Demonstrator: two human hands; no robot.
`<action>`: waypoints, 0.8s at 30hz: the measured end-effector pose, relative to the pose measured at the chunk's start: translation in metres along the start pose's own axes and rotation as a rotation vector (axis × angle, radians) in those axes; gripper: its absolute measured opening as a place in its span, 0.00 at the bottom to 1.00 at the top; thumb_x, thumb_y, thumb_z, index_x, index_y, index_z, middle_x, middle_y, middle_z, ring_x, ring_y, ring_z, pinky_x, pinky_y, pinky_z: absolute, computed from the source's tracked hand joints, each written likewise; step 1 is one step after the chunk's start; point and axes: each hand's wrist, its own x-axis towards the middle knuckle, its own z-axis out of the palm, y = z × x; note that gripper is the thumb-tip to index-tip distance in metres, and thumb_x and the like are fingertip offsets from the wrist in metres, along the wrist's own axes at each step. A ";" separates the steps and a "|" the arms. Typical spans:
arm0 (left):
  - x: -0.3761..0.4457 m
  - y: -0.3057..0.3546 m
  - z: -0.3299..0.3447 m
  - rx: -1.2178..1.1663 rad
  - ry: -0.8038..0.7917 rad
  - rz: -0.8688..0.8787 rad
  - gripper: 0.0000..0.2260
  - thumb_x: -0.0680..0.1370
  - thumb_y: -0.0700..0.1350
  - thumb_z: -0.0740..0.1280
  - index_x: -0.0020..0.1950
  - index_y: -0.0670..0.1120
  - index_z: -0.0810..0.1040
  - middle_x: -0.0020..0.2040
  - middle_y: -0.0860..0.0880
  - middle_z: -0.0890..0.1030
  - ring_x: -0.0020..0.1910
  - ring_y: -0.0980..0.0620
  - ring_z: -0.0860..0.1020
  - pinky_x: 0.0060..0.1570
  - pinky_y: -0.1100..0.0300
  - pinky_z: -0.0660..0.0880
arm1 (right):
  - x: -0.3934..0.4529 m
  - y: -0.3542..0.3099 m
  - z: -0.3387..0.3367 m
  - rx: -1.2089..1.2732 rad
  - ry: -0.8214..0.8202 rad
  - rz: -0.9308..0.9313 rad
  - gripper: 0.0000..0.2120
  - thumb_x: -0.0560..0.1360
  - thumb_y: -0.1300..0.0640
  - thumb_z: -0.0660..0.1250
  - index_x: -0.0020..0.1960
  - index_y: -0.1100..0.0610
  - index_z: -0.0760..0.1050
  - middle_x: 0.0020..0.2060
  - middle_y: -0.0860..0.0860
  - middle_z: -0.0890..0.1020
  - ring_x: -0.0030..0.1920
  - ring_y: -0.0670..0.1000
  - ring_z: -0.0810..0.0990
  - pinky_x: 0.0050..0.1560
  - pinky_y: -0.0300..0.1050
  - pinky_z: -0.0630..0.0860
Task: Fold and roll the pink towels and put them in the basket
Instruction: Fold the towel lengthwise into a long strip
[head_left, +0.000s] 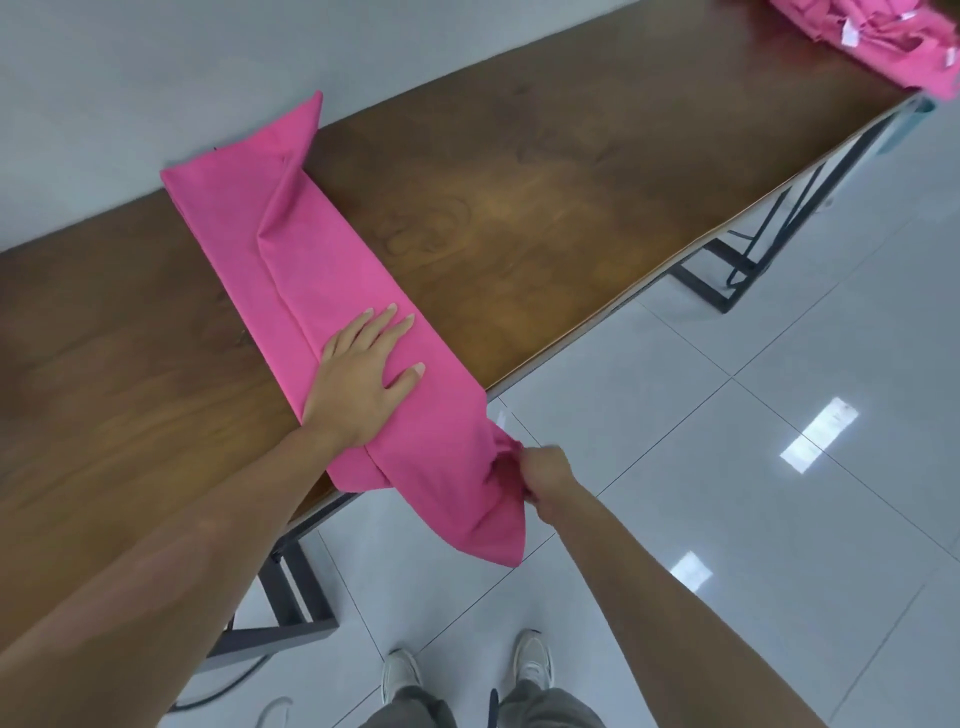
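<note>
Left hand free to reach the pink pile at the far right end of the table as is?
Probably not. The left hand lies flat on the folded towel, and the pile sits at the table's far end, seemingly beyond arm's reach.

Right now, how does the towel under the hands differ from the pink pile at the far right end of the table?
The towel is folded into a long flat strip across the table; the pile is crumpled and unfolded. The towel's near end hangs off the table edge; the pile is cut off by the frame. The left hand presses flat on the towel and the right hand pinches its hanging end; nothing touches the pile. White tags show only on the pile. Both are pink.
</note>
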 end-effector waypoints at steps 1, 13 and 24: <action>0.000 0.000 0.000 0.000 -0.002 -0.002 0.31 0.79 0.66 0.51 0.81 0.56 0.57 0.81 0.55 0.56 0.80 0.52 0.51 0.79 0.48 0.50 | 0.003 0.006 -0.007 0.228 -0.110 0.150 0.10 0.81 0.64 0.58 0.45 0.63 0.76 0.41 0.56 0.79 0.37 0.53 0.74 0.39 0.47 0.71; 0.001 -0.001 0.001 0.001 -0.013 -0.004 0.29 0.81 0.64 0.55 0.81 0.57 0.57 0.81 0.56 0.56 0.80 0.53 0.50 0.79 0.47 0.51 | 0.001 0.020 -0.026 -0.104 -0.341 -0.112 0.26 0.72 0.74 0.53 0.61 0.55 0.76 0.55 0.53 0.82 0.49 0.52 0.79 0.52 0.48 0.77; 0.000 0.000 0.000 -0.002 -0.018 -0.006 0.28 0.82 0.63 0.56 0.80 0.57 0.57 0.81 0.56 0.56 0.80 0.54 0.50 0.79 0.47 0.51 | 0.010 0.023 -0.026 -0.644 -0.536 -0.508 0.11 0.77 0.61 0.67 0.45 0.45 0.78 0.43 0.49 0.85 0.43 0.48 0.83 0.53 0.53 0.82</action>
